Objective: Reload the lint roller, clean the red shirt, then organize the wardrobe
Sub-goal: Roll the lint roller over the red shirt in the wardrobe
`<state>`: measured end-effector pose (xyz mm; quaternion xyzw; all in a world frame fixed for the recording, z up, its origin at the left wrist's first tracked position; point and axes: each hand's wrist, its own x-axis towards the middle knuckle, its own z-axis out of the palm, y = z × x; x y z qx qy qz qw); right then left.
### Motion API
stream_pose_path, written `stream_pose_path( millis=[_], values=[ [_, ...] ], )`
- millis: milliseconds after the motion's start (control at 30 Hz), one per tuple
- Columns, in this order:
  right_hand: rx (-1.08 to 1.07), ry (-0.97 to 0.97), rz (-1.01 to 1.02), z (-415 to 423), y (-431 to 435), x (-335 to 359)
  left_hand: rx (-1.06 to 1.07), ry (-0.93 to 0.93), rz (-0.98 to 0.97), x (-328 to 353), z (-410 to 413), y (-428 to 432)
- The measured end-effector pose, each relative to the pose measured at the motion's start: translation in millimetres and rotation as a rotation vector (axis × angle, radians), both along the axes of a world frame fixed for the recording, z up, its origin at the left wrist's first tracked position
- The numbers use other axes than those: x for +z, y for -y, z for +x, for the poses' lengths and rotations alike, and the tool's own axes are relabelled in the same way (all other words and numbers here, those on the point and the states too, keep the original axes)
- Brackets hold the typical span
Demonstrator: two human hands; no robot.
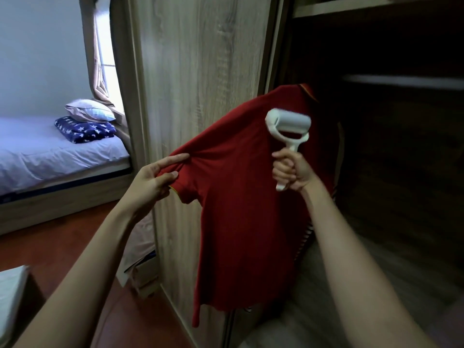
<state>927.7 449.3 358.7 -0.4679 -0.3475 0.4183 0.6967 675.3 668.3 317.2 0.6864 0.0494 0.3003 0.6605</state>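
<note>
The red shirt [241, 197] hangs at the front of the open wardrobe [200, 71], partly across its wood panel. Your right hand [292, 173] grips the handle of the white lint roller [288, 124], with the roll against the shirt's upper part near the collar. Your left hand [153, 180] pinches the sleeve, pulled out away from the wardrobe opening.

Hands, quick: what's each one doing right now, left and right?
Left hand: pinches a sleeve of the red shirt between thumb and fingers.
Right hand: closed around the handle of the lint roller.
</note>
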Motion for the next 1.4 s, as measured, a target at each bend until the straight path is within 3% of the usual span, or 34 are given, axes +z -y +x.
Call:
stream_pose_path(
  millis=[100,267,400,500,700,933,1167,1400],
  values=[
    [-0.007,-0.010,0.005,20.4,0.3,-2.3,0.000,0.020,-0.005,-1.4,2.9,-0.7],
    [0.095,-0.099,-0.063,19.1,3.8,-99.5,0.026,0.023,0.020,-5.5,7.3,-2.7],
    [0.073,0.012,0.029,50.5,7.3,-30.1,0.040,0.015,0.018,-6.6,9.7,-2.6],
    [0.075,-0.039,0.139,69.3,8.8,-7.8,0.060,0.021,0.010,-6.6,13.4,-0.9],
    [0.084,-0.165,0.012,58.9,14.6,-109.8,0.082,0.020,0.000,-8.7,14.3,-3.1],
    [0.004,-0.090,0.197,106.3,13.6,-3.6,0.167,-0.005,0.005,-9.4,19.8,2.5],
    [0.121,-0.213,0.069,63.7,1.9,-115.9,0.164,0.003,-0.019,-9.9,22.7,5.0],
    [-0.068,-0.120,0.266,76.8,-0.2,38.2,0.098,0.071,-0.017,-17.1,26.3,-6.2]
  ],
)
